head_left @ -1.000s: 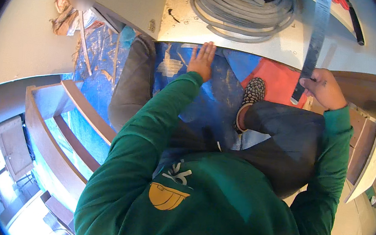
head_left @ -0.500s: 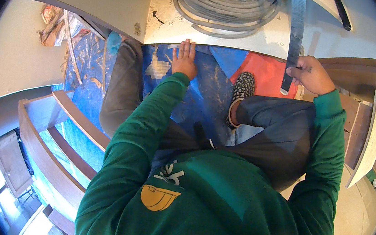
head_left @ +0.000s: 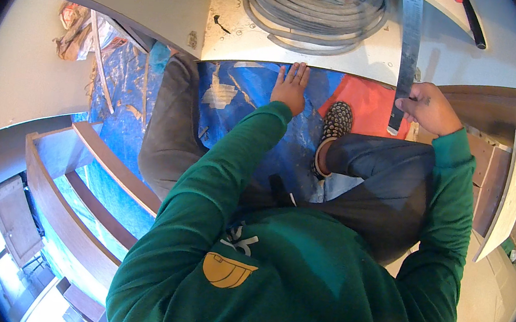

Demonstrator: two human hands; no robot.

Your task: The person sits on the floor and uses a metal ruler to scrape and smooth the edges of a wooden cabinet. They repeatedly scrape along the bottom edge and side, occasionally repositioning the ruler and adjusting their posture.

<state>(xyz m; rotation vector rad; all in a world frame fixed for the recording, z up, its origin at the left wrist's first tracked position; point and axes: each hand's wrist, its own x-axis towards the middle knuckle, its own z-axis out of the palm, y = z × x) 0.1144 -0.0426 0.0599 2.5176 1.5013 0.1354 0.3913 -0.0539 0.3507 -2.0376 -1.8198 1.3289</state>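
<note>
I sit on a blue tarp (head_left: 246,97), green sleeves reaching forward. My left hand (head_left: 291,86) lies flat on the tarp with its fingers together, the fingertips at the near edge of a white board (head_left: 234,33). My right hand (head_left: 428,107) grips the lower end of a long grey metal ruler (head_left: 408,45), which runs away from me across the board. A coil of grey cable (head_left: 315,7) lies on the board between the two hands. My shoe sole (head_left: 336,120) shows beside an orange sheet (head_left: 371,104).
A dark wooden frame with slats (head_left: 79,186) stands at the left on the tarp. Wood panels and a pale board (head_left: 506,193) lean at the right. Crumpled rubbish (head_left: 74,25) lies at the far left. A dark-handled tool (head_left: 473,23) rests at the top right.
The view has tilted, so the board and cable coil sit closer to the top edge. Both hands keep their places, the left flat on the tarp, the right on the ruler.
</note>
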